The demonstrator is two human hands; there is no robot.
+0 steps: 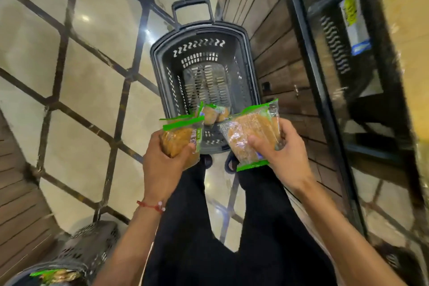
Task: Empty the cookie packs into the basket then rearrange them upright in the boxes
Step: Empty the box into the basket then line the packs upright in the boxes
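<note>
The emptying step is under way: the left grip (160, 162) is closed round what looks like two cookie packs (178, 138), and the right grip (285, 155) is closed round one more pack (250, 134). Both are held over the near end of the dark basket (202, 29) on the floor, where a dropped pack (214, 112) lies. I think the next move is to let go a bit forward, clear of the feet (206, 160); a black shelf frame (308, 53) stands close on the right, and a second basket (92, 246) sits low on the left, but nothing blocks the drop.
</note>
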